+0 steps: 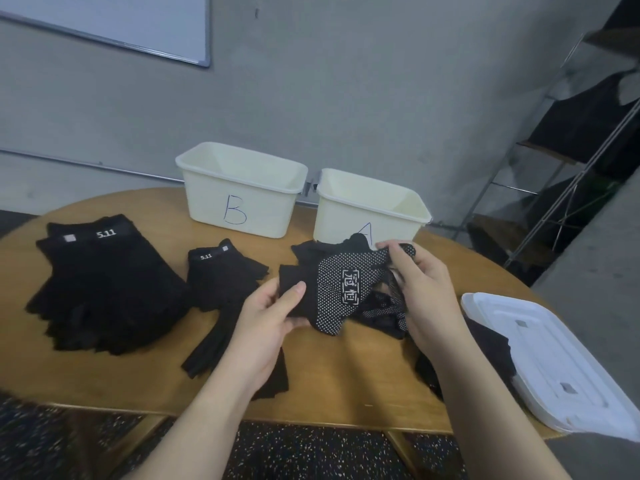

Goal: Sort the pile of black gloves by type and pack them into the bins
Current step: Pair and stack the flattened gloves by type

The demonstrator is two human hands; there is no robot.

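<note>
Wooden table [166, 382], grey wall [381, 81]; left hand [266, 327], right hand [426, 292] both pinching dotted glove [343, 285].

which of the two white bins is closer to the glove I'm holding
The bin marked A, on the right. The dotted glove, held by the left hand and right hand, overlaps its front wall; the bin marked B stands apart to the left.

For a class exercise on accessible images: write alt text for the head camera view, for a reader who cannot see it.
Two hands, left hand and right hand, hold a white-dotted black glove above a round wooden table. Stacked black gloves lie at left; cream bin B and bin A stand behind.
</note>
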